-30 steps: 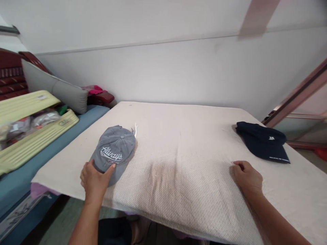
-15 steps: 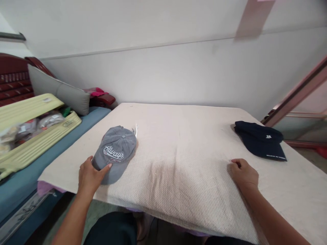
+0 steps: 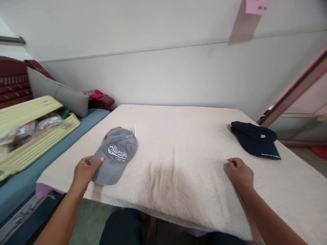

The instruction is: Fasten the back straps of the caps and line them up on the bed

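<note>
A grey cap with white "Always" lettering lies on the left part of the cloth-covered table, its brim toward the near left. My left hand pinches the left edge of that brim, thumb on top and fingers partly hidden beneath. On the right, my right hand rests on the cloth with its fingers curled in; whether it pinches any cloth is too small to tell. A dark navy cap sits beyond it at the right, brim toward the near right, touched by neither hand.
Left of the table is a blue mattress with a grey cushion and a pale yellow rack around bagged items. A white wall stands behind the table. A pink-framed panel leans at the right.
My left hand has shifted slightly left along the brim, and the grey cap has turned a little. My right hand stays curled on the cloth. The view has moved slightly.
</note>
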A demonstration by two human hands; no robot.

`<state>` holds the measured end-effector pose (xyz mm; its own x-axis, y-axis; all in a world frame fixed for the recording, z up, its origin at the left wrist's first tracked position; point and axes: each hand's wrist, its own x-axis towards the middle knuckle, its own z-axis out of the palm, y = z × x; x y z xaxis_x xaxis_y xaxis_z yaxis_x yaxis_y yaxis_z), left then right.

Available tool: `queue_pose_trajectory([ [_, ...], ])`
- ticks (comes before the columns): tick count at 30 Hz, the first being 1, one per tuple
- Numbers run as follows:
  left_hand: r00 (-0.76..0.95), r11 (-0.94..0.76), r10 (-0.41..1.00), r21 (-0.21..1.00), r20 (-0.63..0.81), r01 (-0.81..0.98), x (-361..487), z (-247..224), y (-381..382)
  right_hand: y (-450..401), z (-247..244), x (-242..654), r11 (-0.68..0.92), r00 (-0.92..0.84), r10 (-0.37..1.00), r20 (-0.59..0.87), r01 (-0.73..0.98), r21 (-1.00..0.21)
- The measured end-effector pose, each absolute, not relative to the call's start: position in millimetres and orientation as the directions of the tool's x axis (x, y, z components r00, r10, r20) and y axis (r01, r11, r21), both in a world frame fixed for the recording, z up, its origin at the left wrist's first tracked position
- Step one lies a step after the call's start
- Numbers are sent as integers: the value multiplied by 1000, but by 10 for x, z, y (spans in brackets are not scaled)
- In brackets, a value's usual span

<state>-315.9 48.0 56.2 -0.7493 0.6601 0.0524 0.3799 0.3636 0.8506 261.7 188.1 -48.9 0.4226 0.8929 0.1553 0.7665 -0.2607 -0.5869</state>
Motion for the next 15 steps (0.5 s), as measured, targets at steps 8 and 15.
queue_pose_trajectory([
  [8,-740,-51,672,997,-13,-64,-2474,703,584,1843,-384,2550,-255,495,861,119,621,-742],
  [15,-548,-153,836,970,23,-191,-1384,683,700,1630,-185,2117,-177,490,866,-99,117,-977],
])
